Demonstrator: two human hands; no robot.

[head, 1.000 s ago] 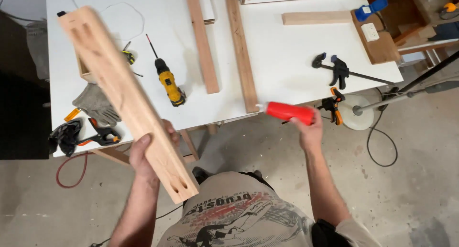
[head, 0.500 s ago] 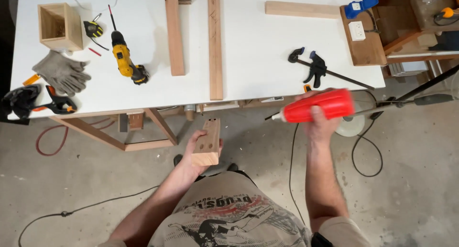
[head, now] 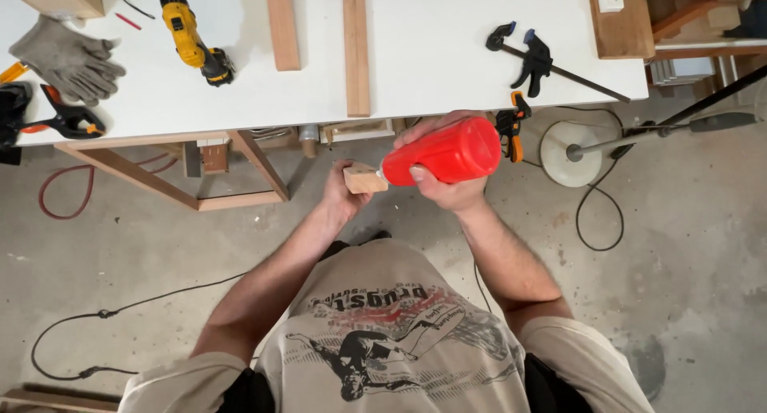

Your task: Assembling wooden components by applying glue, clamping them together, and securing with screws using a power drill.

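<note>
Concrete floor (head: 679, 245); red bottle (head: 443, 151) in right-hand fingers (head: 419, 173); nozzle touching wood block (head: 364, 178).

A glossy, smooth red plastic bottle (head: 443, 152) was seen against a pale block (head: 365, 178) of raw, matt wood. The desk (head: 447, 61) was topped in smooth white laminate over bare timber legs. Grey cloth gloves (head: 68, 57) looked coarse. The drill (head: 192, 41) was cased in yellow plastic. The floor (head: 679, 245) was rough, stained concrete.
</note>
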